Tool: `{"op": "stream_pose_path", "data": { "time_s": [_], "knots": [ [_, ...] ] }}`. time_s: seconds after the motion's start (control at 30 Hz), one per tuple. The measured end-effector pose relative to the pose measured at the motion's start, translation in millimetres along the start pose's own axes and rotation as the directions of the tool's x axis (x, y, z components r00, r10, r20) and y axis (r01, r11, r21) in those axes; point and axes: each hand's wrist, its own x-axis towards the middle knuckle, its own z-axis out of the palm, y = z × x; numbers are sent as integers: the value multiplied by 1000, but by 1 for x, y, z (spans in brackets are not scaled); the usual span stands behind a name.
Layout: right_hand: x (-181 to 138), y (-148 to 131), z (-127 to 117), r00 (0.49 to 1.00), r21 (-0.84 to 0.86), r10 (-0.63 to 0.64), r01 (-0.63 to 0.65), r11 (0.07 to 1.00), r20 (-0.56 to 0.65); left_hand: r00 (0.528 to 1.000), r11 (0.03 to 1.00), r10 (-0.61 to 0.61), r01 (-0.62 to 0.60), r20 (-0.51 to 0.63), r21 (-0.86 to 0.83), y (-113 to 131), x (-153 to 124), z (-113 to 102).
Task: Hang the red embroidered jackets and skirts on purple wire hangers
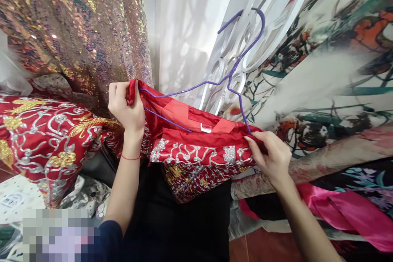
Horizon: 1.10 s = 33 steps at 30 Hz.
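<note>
A red garment (196,155) with silver and gold embroidery is stretched between my hands, its top opening facing up and a small white label inside. A purple wire hanger (196,85) runs into the opening, its hook upright and leaning right. My left hand (126,104) is closed on the bunched red edge at the left. At the right, my right hand (272,153) pinches the red edge beside the hanger's lower right end. Whether those fingers also grip the wire is hidden. Part of the embroidered cloth spreads out to the left beyond my left forearm.
A sequined cloth (86,24) hangs at the back left beside a white curtain (181,32). Behind the hanger stands a white openwork frame (278,24). Patterned fabric (344,61) hangs on the right, above a bright pink cloth (346,213). A pixelated patch covers the lower left.
</note>
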Motion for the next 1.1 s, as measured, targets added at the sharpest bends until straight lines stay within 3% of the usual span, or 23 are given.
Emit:
{"op": "stream_pose_path", "data": {
  "time_s": [0.13,0.2,0.3,0.37,0.4,0.47,0.57,0.7,0.8,0.87,0.93,1.03,1.1],
  "knots": [
    [-13,6,6,966,55,90,-79,995,-241,972,996,37,-17,231,-88,17,-11,1],
    [-15,8,9,880,87,228,-211,974,-418,956,990,50,-9,290,-139,22,-19,3],
    [-10,13,13,686,228,452,-397,889,-570,991,946,-121,134,62,-295,20,-24,5],
    [-6,17,14,617,305,534,-444,843,-578,944,863,-320,258,-76,-435,14,-24,8],
    [-5,20,14,610,318,549,-452,833,-572,919,828,-385,303,-86,-472,11,-24,9],
    [-5,24,13,642,306,558,-470,828,-525,910,819,-414,364,-19,-443,10,-26,9],
    [-12,30,12,760,228,498,-443,867,-418,937,881,-327,349,122,-319,15,-31,4],
    [-22,29,12,921,-126,206,-259,957,-331,955,937,-188,244,229,-250,23,-31,0],
    [-24,17,15,990,-339,32,-78,938,-138,938,948,-142,221,315,-230,24,-24,-1],
    [-20,0,19,998,-314,-37,53,948,57,914,950,-112,214,390,-228,25,-17,-2],
    [-12,-22,23,974,-223,-71,120,967,217,890,952,-92,209,447,-222,26,-11,-5],
    [4,-54,27,934,-196,6,69,978,358,838,952,-78,223,539,-210,27,-4,-15],
    [13,-70,27,871,-262,113,18,965,477,791,951,-64,233,608,-204,27,0,-23]
  ]
}}
